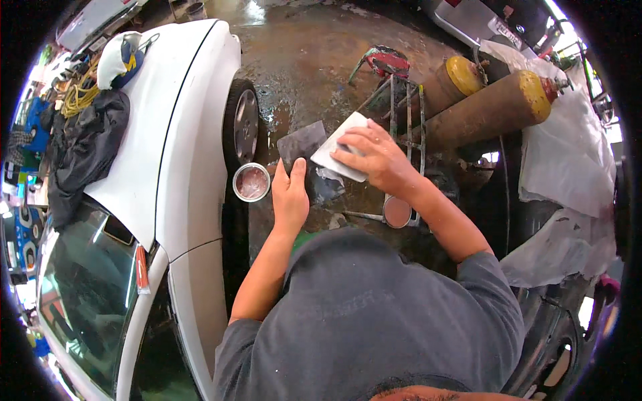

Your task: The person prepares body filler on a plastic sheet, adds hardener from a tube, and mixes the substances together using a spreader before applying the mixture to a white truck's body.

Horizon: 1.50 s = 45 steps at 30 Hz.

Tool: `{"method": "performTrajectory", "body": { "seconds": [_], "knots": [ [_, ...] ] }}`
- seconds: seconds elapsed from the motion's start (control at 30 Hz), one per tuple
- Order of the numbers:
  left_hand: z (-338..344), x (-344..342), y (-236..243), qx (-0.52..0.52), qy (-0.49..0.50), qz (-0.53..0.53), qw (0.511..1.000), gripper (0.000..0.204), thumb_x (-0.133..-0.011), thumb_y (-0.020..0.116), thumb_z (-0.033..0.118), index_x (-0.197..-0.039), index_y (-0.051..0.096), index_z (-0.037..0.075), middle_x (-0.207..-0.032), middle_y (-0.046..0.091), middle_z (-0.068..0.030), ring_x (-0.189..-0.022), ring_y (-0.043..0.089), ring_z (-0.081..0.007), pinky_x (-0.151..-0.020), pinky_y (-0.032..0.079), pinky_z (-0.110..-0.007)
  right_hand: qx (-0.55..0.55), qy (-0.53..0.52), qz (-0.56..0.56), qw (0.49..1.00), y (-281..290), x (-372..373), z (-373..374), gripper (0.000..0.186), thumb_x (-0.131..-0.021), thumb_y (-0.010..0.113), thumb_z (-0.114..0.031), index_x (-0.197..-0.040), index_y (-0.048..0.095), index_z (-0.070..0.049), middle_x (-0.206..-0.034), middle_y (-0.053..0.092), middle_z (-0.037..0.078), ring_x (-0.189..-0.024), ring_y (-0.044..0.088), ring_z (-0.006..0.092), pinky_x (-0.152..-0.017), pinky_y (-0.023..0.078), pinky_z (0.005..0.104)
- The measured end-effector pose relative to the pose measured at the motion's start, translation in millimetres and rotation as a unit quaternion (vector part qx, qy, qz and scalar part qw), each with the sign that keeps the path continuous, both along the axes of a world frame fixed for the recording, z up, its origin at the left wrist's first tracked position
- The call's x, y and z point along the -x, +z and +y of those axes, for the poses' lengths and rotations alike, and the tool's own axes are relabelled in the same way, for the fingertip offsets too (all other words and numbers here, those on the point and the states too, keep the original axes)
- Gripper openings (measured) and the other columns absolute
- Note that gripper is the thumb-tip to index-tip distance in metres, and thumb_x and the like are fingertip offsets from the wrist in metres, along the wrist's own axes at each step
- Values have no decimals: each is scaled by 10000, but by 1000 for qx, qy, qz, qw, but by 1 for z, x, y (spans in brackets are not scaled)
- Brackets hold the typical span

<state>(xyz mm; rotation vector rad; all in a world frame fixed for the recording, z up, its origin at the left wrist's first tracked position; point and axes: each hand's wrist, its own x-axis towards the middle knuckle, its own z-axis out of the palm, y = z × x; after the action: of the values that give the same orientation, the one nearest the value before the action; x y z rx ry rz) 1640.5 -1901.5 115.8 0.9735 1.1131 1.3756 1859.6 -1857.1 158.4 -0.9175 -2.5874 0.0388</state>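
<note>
My left hand (291,197) pinches the near edge of a thin dark grey rectangular sheet (302,142) between thumb and fingers. What the sheet is made of I cannot make out. To its right, my right hand (381,155) grips a flat white rectangular slab (346,134), fingers spread over its upper face. The slab is tilted, its left edge close to the sheet. Left of my left hand stands an uncovered round can (252,182) with pinkish-brown stuff inside. A second round can (397,212) with a pinkish-brown top sits below my right forearm.
On the left is a white car (194,134) with its front wheel (246,117) beside the can. A metal frame (421,120) and rusty yellow-topped gas cylinders (481,113) lie to the right, near pale plastic sheeting (562,154). The floor (301,60) looks wet.
</note>
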Motion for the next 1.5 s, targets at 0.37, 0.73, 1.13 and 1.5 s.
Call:
{"method": "performTrajectory", "body": {
  "seconds": [0.37, 0.73, 1.13, 1.5],
  "knots": [
    [-18, -50, 6, -27, 109, 144, 983, 309, -1053, 490, 185, -1227, 556, -61, -1090, 655, -112, -965, 579, -177, -868, 456, -321, 99, 135, 19, 986, -25, -44, -55, 400, -848, 575, -172, -1241, 640, -197, -1266, 570, 71, -1267, 523, 278, -1128, 349, 527],
    [-37, -72, 12, 107, 167, -215, 956, 368, -1030, 535, 200, -1354, 476, 36, -1242, 595, -113, -1082, 617, -226, -944, 509, -378, 161, 147, 266, 939, -16, -49, -74, 539, -813, 705, -39, -1332, 629, -164, -1374, 495, 156, -1296, 477, 372, -1110, 382, 461],
    [-61, -61, 6, 139, 60, -310, 939, 301, -1005, 567, 221, -1252, 572, 50, -1120, 666, -68, -1036, 660, -202, -887, 546, -401, 597, -79, 635, 484, -97, -72, -70, 474, -842, 595, 101, -1292, 611, -49, -1252, 633, 104, -1175, 594, 246, -1021, 459, 373],
    [-43, -52, -7, 91, 160, -145, 972, 296, -975, 613, 135, -1240, 566, 13, -1098, 673, -91, -956, 679, -205, -847, 558, -360, 586, 26, 686, 430, -66, -92, -84, 506, -835, 594, 105, -1320, 568, -35, -1291, 625, 91, -1224, 579, 242, -1052, 435, 415]
  ]
}}
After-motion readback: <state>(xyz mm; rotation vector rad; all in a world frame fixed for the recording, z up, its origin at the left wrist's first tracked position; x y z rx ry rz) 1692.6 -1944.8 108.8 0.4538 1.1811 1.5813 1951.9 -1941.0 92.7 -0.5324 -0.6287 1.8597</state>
